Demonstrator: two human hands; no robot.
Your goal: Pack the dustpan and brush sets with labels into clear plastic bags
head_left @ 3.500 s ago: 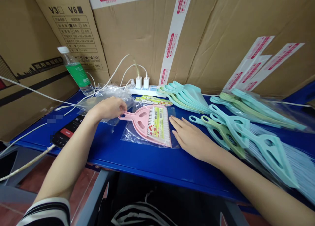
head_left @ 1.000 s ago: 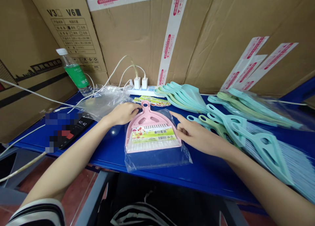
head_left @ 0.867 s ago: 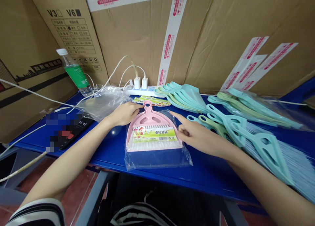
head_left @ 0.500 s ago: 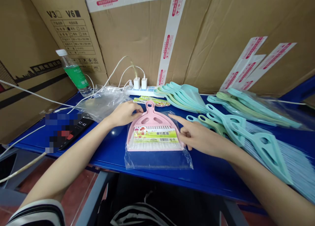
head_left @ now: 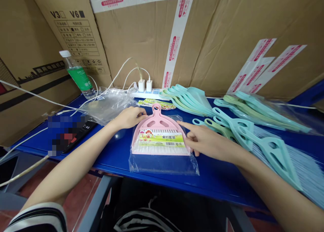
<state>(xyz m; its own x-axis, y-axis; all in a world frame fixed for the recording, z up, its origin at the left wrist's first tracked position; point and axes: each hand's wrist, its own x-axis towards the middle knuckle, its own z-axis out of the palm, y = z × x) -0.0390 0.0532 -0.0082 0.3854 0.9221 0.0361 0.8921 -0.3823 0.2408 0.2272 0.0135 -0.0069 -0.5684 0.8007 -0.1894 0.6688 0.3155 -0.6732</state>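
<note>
Pink plastic dustpan (head_left: pixel 157 116), lying flat on the blue table (head_left: pixel 207 178) midway between our hands, handle toward the cardboard, with a white-bristled brush (head_left: pixel 149 149) and printed label (head_left: pixel 174 139) over it, all within a transparent bag (head_left: pixel 164 165). Our left hand (head_left: pixel 129 117) rests beside the upper left rim, fingers curled; whether thumb and forefinger pinch the film, we cannot tell. Our right hand (head_left: pixel 206 140) has its forefinger extended along the right side and the others bent at the rim; their grip is partly hidden. We judge that light, even pressure from both sides would square the pack without creasing the film. The bag's loose flap lies near the table's front edge, so little room remains toward us; rightward, teal brushes (head_left: pixel 274 150) limit sliding, as does the phone (head_left: pixel 82 129) leftward.
</note>
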